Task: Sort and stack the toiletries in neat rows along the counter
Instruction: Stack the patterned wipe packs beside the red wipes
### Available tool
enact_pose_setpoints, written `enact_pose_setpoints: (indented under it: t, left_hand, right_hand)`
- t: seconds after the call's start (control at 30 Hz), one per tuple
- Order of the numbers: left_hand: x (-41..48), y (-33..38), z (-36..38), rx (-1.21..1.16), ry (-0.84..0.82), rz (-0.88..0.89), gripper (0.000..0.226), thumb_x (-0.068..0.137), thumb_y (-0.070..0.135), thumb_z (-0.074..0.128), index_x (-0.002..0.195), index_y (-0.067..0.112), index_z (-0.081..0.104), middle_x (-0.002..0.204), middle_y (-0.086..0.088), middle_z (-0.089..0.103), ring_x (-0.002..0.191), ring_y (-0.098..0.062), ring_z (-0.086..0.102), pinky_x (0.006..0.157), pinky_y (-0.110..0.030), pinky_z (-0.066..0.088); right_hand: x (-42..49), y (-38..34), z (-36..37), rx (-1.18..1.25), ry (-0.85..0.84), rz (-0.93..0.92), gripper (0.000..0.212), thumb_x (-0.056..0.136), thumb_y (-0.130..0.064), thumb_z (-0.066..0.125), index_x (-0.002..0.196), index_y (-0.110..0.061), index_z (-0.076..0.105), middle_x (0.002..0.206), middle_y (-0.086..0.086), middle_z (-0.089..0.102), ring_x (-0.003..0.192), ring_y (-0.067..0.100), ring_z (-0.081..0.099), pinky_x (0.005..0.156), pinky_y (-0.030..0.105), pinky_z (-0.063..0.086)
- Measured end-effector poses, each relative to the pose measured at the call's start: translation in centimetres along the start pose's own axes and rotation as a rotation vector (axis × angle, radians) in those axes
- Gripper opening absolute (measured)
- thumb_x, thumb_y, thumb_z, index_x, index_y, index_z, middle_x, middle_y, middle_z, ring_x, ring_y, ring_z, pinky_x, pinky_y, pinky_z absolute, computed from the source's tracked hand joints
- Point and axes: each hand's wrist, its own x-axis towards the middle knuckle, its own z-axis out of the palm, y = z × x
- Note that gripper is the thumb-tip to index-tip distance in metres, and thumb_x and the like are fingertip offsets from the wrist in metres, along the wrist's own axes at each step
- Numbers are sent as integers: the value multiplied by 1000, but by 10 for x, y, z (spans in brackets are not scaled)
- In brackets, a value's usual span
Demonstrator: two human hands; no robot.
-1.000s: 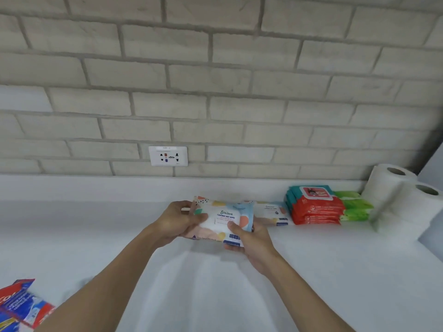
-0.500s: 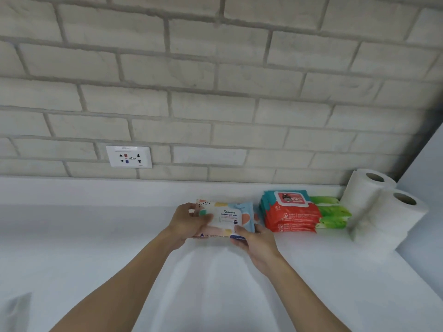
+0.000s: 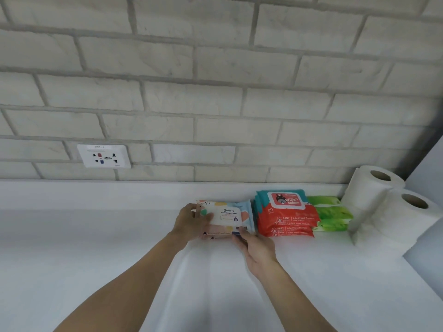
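A white counter (image 3: 96,248) is seen running left to right, with a low white lip along its far edge. Everything on it is lined up against that far edge, toward the right end. A pastel wipes stack (image 3: 227,216) is sat roughly mid-counter, and a red wipes stack (image 3: 287,219) is butted right up against its right side. Green packs (image 3: 333,213) are piled just right of that, touching it. White paper rolls (image 3: 374,195) are stood upright in the far right corner, one nearer and one farther. More rolls seem to be stacked underneath, though that bit can't be made out clearly.
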Motion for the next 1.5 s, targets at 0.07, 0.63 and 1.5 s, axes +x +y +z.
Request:
enact_pose_setpoints:
  t: [0.07, 0.63, 1.5]
  left_hand:
    - [5, -3, 5, 31, 14, 14, 40, 84, 27, 71, 118, 15, 56, 104, -5, 66, 86, -24, 68, 64, -34, 58]
    - [22, -20, 27, 272, 84, 65, 39, 82, 43, 65, 112, 18, 60, 108, -2, 58, 96, -20, 59, 77, -31, 52]
    - [-68, -35, -59, 296, 104, 301, 43, 90, 38, 60, 130, 27, 47, 116, 5, 52, 90, -13, 61, 74, -23, 47]
  right_hand:
    - [5, 2, -2, 37, 30, -17, 16, 89, 10, 59, 105, 8, 62, 114, 25, 66, 103, 33, 65, 91, 39, 51]
    - [21, 3, -16, 0, 152, -31, 19, 89, 1, 64, 107, 8, 61, 102, 26, 69, 87, 34, 70, 78, 40, 56]
    - [-65, 28, 24, -472, -105, -14, 13, 96, -16, 59, 105, -7, 62, 101, 12, 68, 81, 29, 69, 75, 40, 60]
